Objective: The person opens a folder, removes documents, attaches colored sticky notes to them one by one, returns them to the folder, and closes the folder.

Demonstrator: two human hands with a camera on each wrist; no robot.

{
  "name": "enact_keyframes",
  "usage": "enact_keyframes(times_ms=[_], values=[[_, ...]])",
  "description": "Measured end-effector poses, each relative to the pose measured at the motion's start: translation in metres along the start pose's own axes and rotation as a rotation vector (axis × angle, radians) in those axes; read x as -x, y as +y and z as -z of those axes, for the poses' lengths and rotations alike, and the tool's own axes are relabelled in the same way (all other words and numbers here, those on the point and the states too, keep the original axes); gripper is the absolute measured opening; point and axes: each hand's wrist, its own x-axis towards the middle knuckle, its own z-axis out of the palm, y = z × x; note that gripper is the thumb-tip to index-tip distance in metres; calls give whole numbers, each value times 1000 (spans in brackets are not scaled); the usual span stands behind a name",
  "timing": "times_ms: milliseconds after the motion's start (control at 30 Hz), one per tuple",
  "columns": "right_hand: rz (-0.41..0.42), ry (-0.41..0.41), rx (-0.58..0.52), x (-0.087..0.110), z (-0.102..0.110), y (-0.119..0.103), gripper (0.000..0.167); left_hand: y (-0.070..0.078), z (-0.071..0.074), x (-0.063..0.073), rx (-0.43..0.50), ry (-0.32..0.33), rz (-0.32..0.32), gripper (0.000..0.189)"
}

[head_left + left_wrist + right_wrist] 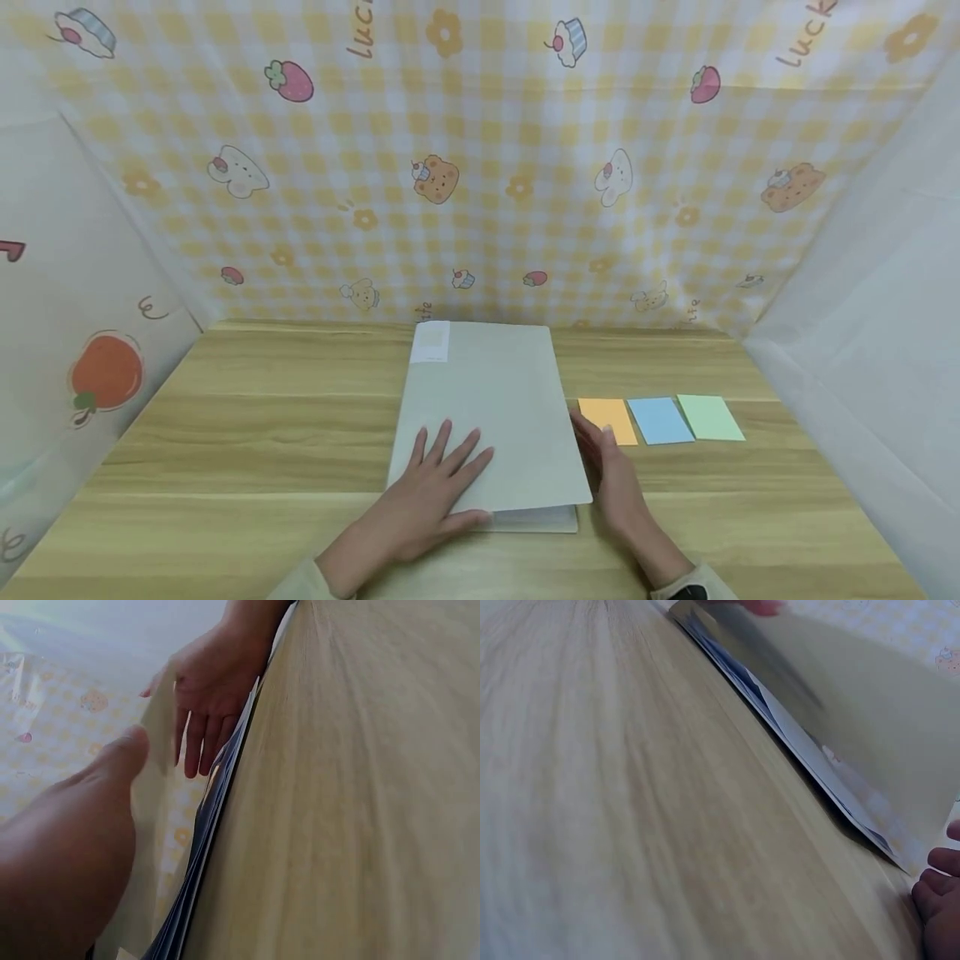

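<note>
A pale grey folder (495,400) lies on the table, its front cover raised a little above the inner sheets along the near and right edges. My left hand (423,504) rests on the cover's lower left with fingers spread, thumb near the bottom edge. Beside the folder's right edge is my right hand (618,487), palm toward it and fingers extended. The left wrist view shows the thin dark-edged sheets (206,832) below the lifted cover. In the right wrist view, the fingers (941,862) of my right hand are close to the folder's corner.
Right of the folder, an orange sticky note (603,412), a blue one (660,420) and a green one (711,417) lie in a row. My right fingers overlap the orange one in the head view. A checkered curtain (480,125) hangs behind the wooden table (262,450).
</note>
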Motion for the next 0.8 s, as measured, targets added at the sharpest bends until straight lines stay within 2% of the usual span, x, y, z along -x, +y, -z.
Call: enact_keyframes(times_ms=[100, 200, 367, 467, 633, 800], values=[[19, 13, 116, 1, 0, 1, 52, -1, 1, 2, 49, 40, 1, 73], [112, 4, 283, 2, -3, 4, 43, -3, 1, 4, 97, 97, -9, 70], [330, -77, 501, 3, -8, 8, 52, -8, 0, 9, 139, 246, -71, 65], [405, -135, 647, 5, -10, 8, 58, -11, -1, 11, 139, 330, -108, 64], [413, -235, 864, 10, -12, 6, 62, -15, 0, 13, 136, 413, -137, 70], [416, -254, 930, 12, -14, 5, 64, -19, 2, 16, 126, 464, -148, 75]])
